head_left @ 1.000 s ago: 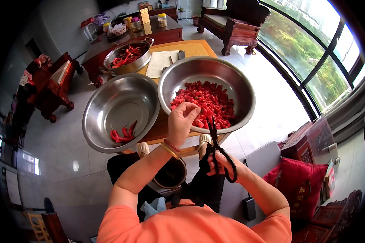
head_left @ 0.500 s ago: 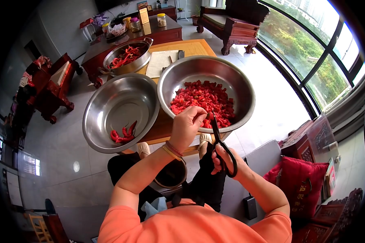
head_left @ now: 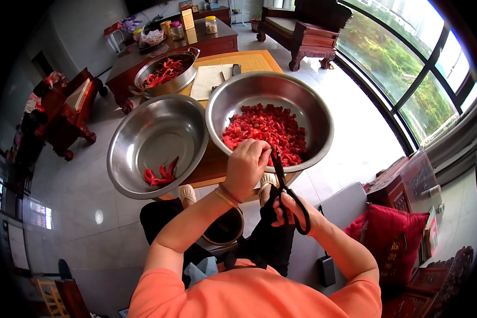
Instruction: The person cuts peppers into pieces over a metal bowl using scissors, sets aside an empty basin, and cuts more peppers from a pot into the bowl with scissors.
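Observation:
My left hand [head_left: 247, 165] is closed in a pinch over the near rim of the right steel basin [head_left: 322, 114]. A small end of red chili pepper seems to be between its fingertips, mostly hidden by them. My right hand [head_left: 297, 212] grips black-handled scissors [head_left: 281, 175], their blades pointing up beside the left fingertips. Cut red chili pieces [head_left: 265, 130] lie heaped in this basin. To the left, a second steel basin [head_left: 124, 143] holds a few whole red chilies [head_left: 162, 174].
A two-handled steel pot [head_left: 180, 85] of whole red chilies stands behind the left basin. An open notebook [head_left: 209, 79] lies on the wooden table [head_left: 259, 57]. Between my legs stands a dark bucket [head_left: 225, 228]. A red cushion [head_left: 392, 244] is at right.
The scissors have shifted slightly left, with their blades closer to my left fingertips. My left hand has turned a little, and the fingers of my right hand have drawn in slightly. The basins look unchanged.

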Tool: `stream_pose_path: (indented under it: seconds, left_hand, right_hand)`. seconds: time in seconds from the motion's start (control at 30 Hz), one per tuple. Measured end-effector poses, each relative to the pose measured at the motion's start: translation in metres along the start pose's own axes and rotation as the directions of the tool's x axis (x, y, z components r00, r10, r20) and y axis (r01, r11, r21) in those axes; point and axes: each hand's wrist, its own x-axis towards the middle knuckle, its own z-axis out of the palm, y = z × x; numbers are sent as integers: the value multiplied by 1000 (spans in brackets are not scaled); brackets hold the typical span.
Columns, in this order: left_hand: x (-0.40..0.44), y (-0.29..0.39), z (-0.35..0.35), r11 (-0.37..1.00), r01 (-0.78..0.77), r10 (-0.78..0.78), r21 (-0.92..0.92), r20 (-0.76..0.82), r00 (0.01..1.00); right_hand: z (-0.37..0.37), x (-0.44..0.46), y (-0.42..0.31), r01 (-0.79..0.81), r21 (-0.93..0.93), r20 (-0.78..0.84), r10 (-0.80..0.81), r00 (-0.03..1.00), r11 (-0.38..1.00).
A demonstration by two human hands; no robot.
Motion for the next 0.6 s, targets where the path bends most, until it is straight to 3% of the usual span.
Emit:
stream_pose_path:
  seconds: [0.27, 0.37, 0.47, 0.6]
  left_hand:
    - [1, 4, -1, 996, -80, 80, -31, -13, 997]
    - [1, 3, -1, 997, -72, 72, -29, 4, 997]
    - [0, 2, -2, 997, -55, 55, -47, 3, 998]
    - [-11, 4, -24, 996, -84, 84, -28, 12, 996]
  right_hand:
    - [7, -1, -8, -38, 44, -75, 42, 996, 998]
    - [0, 0, -4, 27, 29, 3, -27, 1000, 999]
    - [-4, 3, -9, -25, 11, -84, 26, 996, 1000]
    - [-6, 5, -10, -37, 208, -63, 51, 997, 978]
